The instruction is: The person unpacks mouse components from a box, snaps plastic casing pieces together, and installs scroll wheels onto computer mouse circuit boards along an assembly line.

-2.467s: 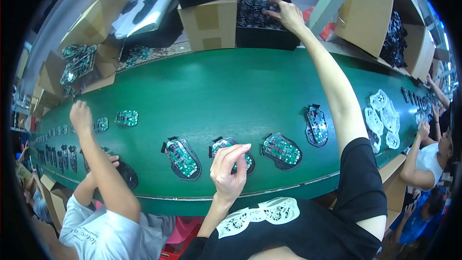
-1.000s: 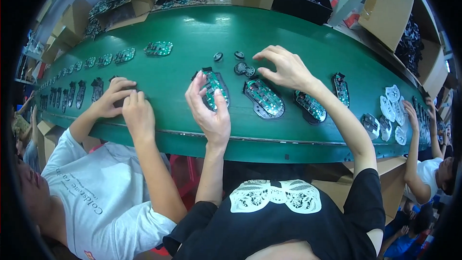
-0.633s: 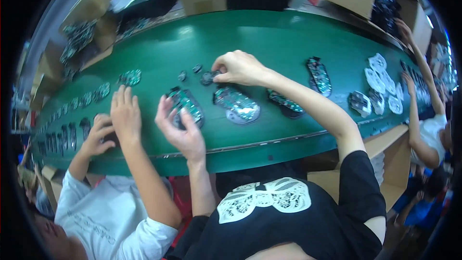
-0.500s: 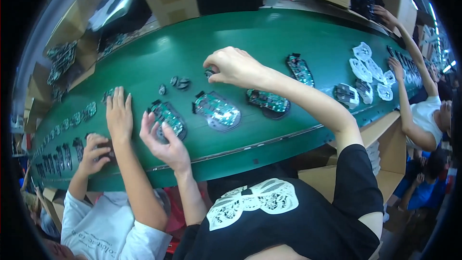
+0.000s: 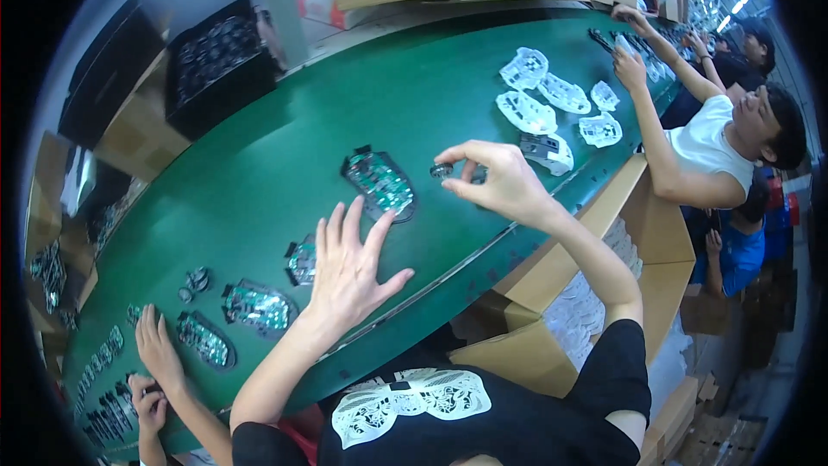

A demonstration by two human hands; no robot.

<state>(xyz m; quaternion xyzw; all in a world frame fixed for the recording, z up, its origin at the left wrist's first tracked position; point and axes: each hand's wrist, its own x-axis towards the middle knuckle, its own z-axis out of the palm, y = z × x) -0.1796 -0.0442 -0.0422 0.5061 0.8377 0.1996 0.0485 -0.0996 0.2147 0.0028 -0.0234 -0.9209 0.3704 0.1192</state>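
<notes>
My right hand (image 5: 509, 185) pinches a small round black wheel-like part (image 5: 442, 171) between thumb and fingertips, just above the green belt. To its left lies a green circuit board on a dark, rounded base (image 5: 379, 183). My left hand (image 5: 345, 272) is open with fingers spread, close to the near end of that board and holding nothing. Its fingers partly cover a second board (image 5: 300, 261). Farther left lie another board (image 5: 259, 306) and one more (image 5: 205, 341), with a few small black wheel-like parts (image 5: 195, 283) beyond them.
White plastic shells (image 5: 528, 112) lie on the belt (image 5: 285, 155) at the right. An open carton (image 5: 517, 354) of white pieces stands against the near edge. Black bins (image 5: 220, 60) line the far side. Co-workers' hands are at the left (image 5: 159, 354) and far right (image 5: 630, 60).
The view has turned to the right. My right hand has moved right along the belt, still pinching a small black part. My left hand now reaches over the boards with its fingers spread.
</notes>
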